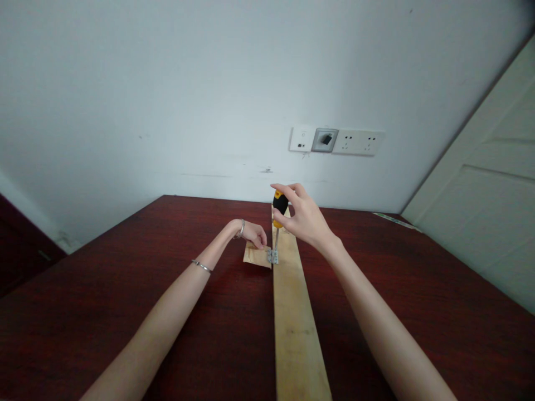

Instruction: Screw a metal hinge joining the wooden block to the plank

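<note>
My right hand (304, 218) grips the black and yellow handle of a screwdriver (281, 204) between thumb and fingers. The shaft points down at a metal hinge (275, 256), its tip on the leaf over the long wooden plank (290, 312). Whether a screw sits under the tip is too small to tell. The hinge's other leaf lies on a small wooden board (257, 257) against the plank's left side. With curled fingers, my left hand (254, 233) holds that board at its far edge; the fingertips are partly hidden.
Plank and board lie on a dark red wooden tabletop (200, 334). Behind it rises a white wall with a row of sockets (358, 142), one with a black plug (327, 139). A thin pale strip (396, 221) lies at the back right, near a white door (497, 195).
</note>
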Motion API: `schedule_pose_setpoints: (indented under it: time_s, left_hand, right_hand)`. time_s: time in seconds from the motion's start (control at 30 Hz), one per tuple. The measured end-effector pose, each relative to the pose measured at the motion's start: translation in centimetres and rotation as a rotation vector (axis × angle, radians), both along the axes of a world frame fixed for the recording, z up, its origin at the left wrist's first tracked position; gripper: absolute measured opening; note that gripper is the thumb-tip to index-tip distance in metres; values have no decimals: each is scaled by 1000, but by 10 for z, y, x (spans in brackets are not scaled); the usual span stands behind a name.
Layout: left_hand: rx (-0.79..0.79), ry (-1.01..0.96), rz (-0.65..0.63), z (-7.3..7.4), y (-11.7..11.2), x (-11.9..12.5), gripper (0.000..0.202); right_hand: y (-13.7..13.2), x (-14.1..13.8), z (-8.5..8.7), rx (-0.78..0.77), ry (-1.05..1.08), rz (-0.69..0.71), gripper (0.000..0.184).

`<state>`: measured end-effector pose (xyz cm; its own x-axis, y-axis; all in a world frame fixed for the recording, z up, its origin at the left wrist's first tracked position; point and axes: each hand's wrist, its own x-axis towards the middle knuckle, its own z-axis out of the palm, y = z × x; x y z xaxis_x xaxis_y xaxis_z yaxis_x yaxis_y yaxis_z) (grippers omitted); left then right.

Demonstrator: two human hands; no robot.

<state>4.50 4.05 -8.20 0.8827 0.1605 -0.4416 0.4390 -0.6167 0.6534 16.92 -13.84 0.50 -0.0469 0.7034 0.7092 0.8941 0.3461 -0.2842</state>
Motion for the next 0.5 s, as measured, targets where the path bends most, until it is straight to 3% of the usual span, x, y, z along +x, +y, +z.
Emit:
schedule_pose_setpoints:
  time_s: [0.17, 0.5]
  left_hand:
    - [-18, -17, -2, -5, 4, 1, 22]
    - [-62, 32, 27, 0, 1, 1, 30]
  right_hand:
    - [2, 4, -2, 28, 37, -21, 39]
    - [4, 13, 3, 204, 110, 16, 46]
